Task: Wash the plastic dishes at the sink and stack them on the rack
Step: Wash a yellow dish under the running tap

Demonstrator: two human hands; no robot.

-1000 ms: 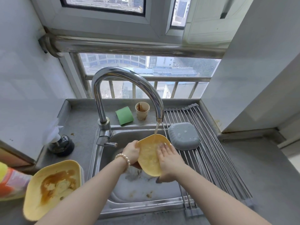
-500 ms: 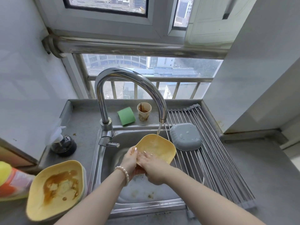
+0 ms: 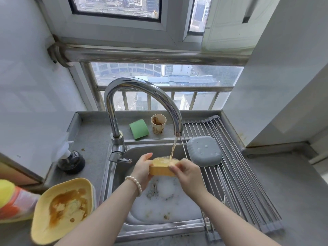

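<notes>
A yellow plastic dish (image 3: 162, 169) is held level under the running faucet (image 3: 178, 134), and water collects inside it. My left hand (image 3: 143, 168) grips its left edge and my right hand (image 3: 186, 172) grips its right edge, both over the foamy sink (image 3: 122, 178). A grey plastic dish (image 3: 204, 150) lies upside down on the roll-up metal rack (image 3: 236, 176) at the sink's right. A dirty yellow dish (image 3: 62, 209) with brown stains sits on the counter at the lower left.
A green sponge (image 3: 138, 129) and a stained paper cup (image 3: 158, 123) stand behind the sink. A dark soap dispenser (image 3: 71, 161) sits left of the faucet base. A yellow-capped orange bottle (image 3: 12, 201) lies at the far left edge. Walls close in on both sides.
The yellow dish went from tilted on edge with my right palm rubbing it to level under the stream, gripped at both sides. Foam now covers the sink bottom.
</notes>
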